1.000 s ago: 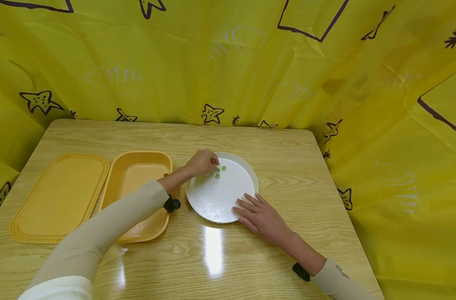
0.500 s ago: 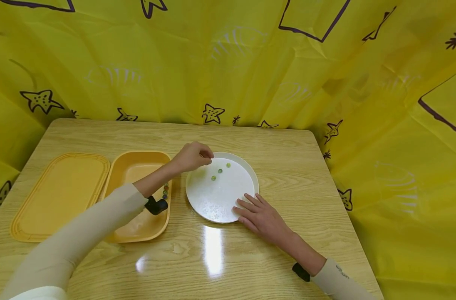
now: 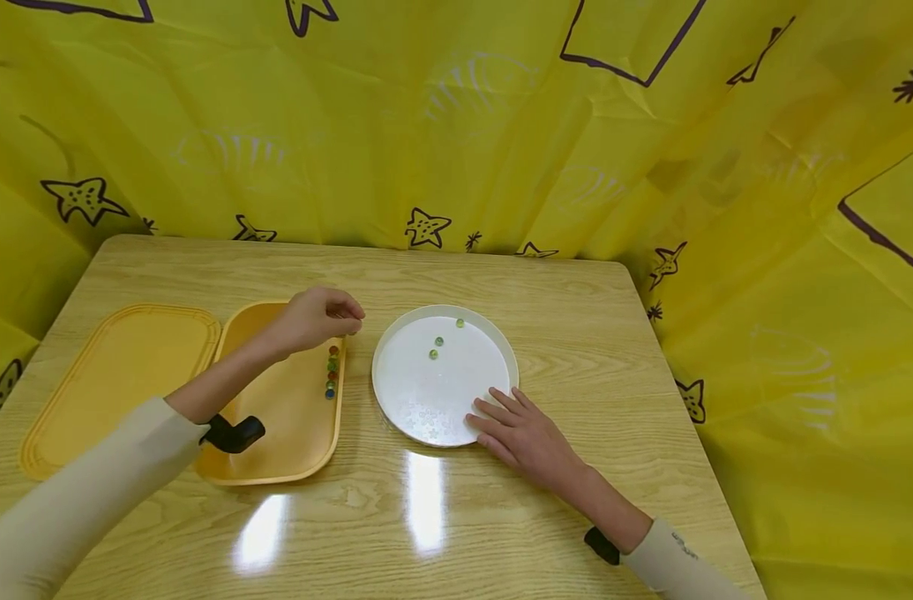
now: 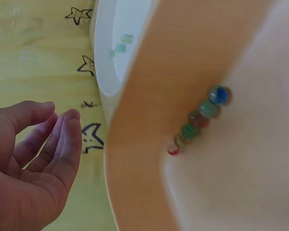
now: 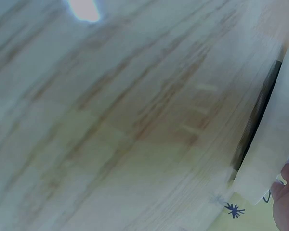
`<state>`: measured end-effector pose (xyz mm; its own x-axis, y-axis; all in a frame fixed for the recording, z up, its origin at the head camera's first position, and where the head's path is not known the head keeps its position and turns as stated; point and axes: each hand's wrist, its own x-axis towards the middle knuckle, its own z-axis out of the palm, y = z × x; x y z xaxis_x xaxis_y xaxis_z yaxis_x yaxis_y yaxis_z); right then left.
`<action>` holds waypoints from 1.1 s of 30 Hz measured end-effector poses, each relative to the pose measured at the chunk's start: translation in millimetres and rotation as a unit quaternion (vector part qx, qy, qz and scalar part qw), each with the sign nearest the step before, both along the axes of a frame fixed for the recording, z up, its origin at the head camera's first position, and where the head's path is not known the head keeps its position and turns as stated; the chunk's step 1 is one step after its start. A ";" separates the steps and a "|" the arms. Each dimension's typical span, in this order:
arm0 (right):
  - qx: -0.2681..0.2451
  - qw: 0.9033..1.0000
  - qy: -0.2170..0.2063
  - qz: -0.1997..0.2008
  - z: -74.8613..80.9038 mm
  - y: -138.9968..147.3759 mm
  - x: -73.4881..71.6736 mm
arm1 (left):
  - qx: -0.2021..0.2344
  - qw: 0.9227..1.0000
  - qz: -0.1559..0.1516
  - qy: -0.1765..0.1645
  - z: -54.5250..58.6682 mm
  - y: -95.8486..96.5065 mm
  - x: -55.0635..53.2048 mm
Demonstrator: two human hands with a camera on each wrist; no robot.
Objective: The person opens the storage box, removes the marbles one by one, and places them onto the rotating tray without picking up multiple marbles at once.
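Note:
In the head view my left hand (image 3: 321, 317) is over the right rim of an orange-yellow container (image 3: 276, 450), its fingers curved and thumb close to the fingertips. The left wrist view shows that hand (image 4: 38, 159) with no object visible at the fingertips; I cannot tell whether it pinches something hidden. Along the container's right inner side lies a row of several coloured marbles (image 4: 208, 109). Three green marbles (image 3: 439, 342) sit apart on a round white tray (image 3: 404, 408). My right hand (image 3: 527, 437) rests with spread fingers on the tray's lower right rim.
A flat orange-yellow lid (image 3: 119, 392) lies left of the container. All stand on a wood-grain table (image 3: 591, 350). A yellow patterned curtain (image 3: 351, 167) hangs behind the table and along both sides.
My left hand has moved left from over the white tray to the container's rim. The three tray marbles have rolled and spread apart. The right hand has stayed in place.

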<state>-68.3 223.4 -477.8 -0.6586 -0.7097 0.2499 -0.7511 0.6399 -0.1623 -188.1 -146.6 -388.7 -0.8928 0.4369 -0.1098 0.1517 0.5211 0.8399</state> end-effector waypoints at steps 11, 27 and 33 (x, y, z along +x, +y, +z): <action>0.004 1.000 0.002 -0.002 -1.0 0.6 0.2 | 0.021 0.998 -0.007 -0.052 -9.5 -33.1 18.8; 0.004 1.000 0.010 0.002 -1.8 0.6 0.3 | -0.001 0.998 0.030 -0.060 -34.4 -34.5 15.0; 0.004 1.000 0.009 0.003 -1.0 0.1 -0.1 | -0.050 0.998 0.034 -0.025 -44.8 -34.3 8.7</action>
<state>-68.4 223.5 -478.7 -0.6506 -0.7150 0.2557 -0.7570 0.6373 -0.1441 -179.5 -181.0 -433.5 -0.9124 0.3597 -0.1950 0.0719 0.6101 0.7891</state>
